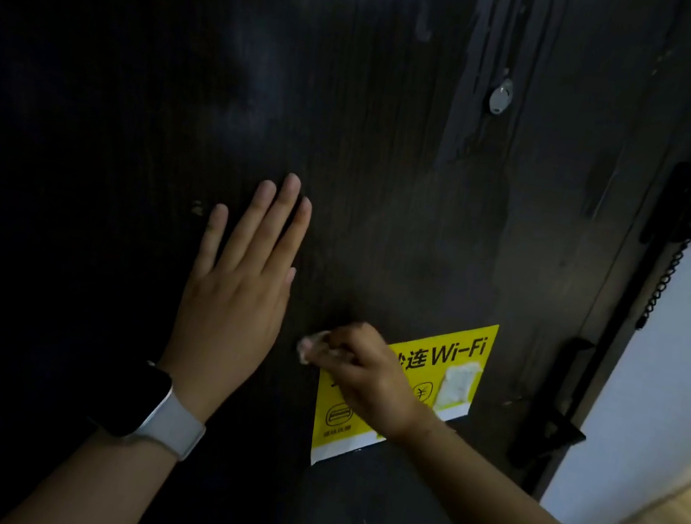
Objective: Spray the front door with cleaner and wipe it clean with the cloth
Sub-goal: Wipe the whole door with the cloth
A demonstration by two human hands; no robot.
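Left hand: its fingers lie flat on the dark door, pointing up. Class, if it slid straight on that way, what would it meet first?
Probably nothing: above the left hand only bare door shows to the frame's top. The peephole cover sits off right.

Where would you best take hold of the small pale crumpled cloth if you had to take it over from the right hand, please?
Pinch the bunched end of the small pale crumpled cloth that sticks out left of the right hand, coming from the left. The rest is hidden inside the curled fingers, against the dark wooden door. The left hand, flat on the door beside it, seems nearest.
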